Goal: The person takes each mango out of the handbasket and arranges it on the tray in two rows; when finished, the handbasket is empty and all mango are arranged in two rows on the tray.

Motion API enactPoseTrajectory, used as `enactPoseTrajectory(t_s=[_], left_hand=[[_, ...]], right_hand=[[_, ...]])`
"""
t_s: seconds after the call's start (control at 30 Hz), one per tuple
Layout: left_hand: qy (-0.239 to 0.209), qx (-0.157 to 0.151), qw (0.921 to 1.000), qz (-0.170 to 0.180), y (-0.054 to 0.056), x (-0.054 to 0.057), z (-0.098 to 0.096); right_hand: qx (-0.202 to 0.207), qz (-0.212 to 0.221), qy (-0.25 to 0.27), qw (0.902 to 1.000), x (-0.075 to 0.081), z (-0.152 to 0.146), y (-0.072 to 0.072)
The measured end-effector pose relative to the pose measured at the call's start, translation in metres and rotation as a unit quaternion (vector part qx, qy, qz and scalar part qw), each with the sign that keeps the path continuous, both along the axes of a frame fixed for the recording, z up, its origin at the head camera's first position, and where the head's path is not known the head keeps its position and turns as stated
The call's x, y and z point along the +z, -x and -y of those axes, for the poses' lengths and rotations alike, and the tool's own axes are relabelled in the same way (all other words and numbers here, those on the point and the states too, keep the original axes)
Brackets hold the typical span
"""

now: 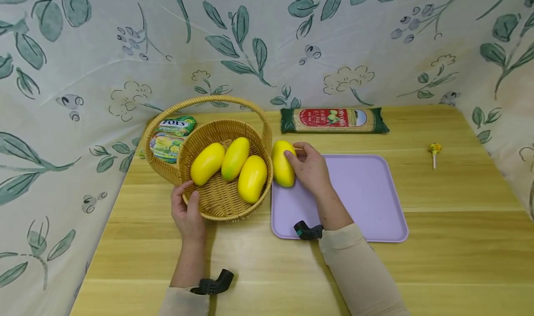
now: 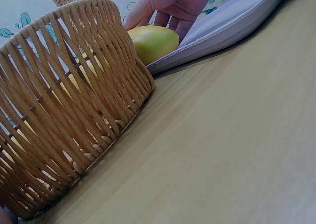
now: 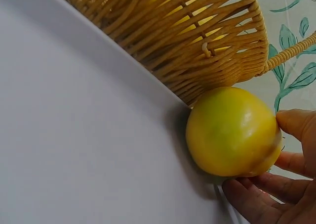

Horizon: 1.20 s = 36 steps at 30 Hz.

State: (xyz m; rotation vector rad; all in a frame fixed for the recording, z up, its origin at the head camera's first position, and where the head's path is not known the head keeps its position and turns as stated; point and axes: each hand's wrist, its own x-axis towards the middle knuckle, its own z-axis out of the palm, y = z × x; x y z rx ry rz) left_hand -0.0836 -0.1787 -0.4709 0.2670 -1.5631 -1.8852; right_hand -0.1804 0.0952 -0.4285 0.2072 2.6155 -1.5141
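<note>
A wicker basket (image 1: 223,211) with a tall handle holds a few yellow mangoes (image 1: 235,158). My left hand (image 1: 189,216) grips its near left side, with thumb and fingers at the rim. In my right hand (image 1: 310,167) is another yellow mango (image 1: 282,163), thumb on top and fingers round its far side. This mango is at the left edge of a lilac tray (image 1: 359,200), close against the basket's right side. In the right wrist view the mango (image 3: 234,132) sits over the tray's rim, fingertips beneath and beside it.
Behind the basket's handle lies a green and yellow FOX'S candy bag (image 1: 171,137), partly covered. A pack of spaghetti (image 1: 333,120) lies along the table's back edge. At the right is a yellow-wrapped lollipop (image 1: 435,149). Leaf-patterned cloth (image 1: 250,38) hangs behind the wooden table (image 1: 459,251).
</note>
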Motion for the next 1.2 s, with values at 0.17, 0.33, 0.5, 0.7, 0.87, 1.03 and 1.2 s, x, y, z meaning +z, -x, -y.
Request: enactPoseTrajectory(t_s=[0.17,0.33,0.5,0.7,0.87,1.03,1.2], left_hand=[[0.004,-0.003,1.0,0.001,0.0,-0.001,0.0],[0.007,-0.008,0.9999,0.006,-0.002,0.0,0.0],[0.011,-0.012,0.9999,0.006,-0.003,0.001,0.001],[0.014,-0.012,0.9998,0.004,-0.002,0.0,0.001],[0.019,-0.011,0.9998,0.006,-0.003,0.001,0.001],[0.021,-0.008,0.9997,0.013,-0.004,0.0,0.002],[0.014,-0.009,0.9997,0.017,-0.004,0.0,0.001]], right_hand=[[0.001,-0.002,-0.01,0.9999,0.0,0.0,0.0],[0.0,-0.003,-0.021,0.9998,0.001,0.0,-0.001],[0.001,-0.006,-0.028,0.9996,0.001,-0.002,-0.001],[0.001,-0.003,-0.028,0.9996,0.003,-0.003,-0.002],[-0.011,-0.016,-0.033,0.9993,0.016,-0.006,-0.007],[0.014,-0.063,-0.042,0.997,0.048,-0.011,-0.022],[0.111,-0.06,-0.081,0.9887,0.078,-0.011,-0.044]])
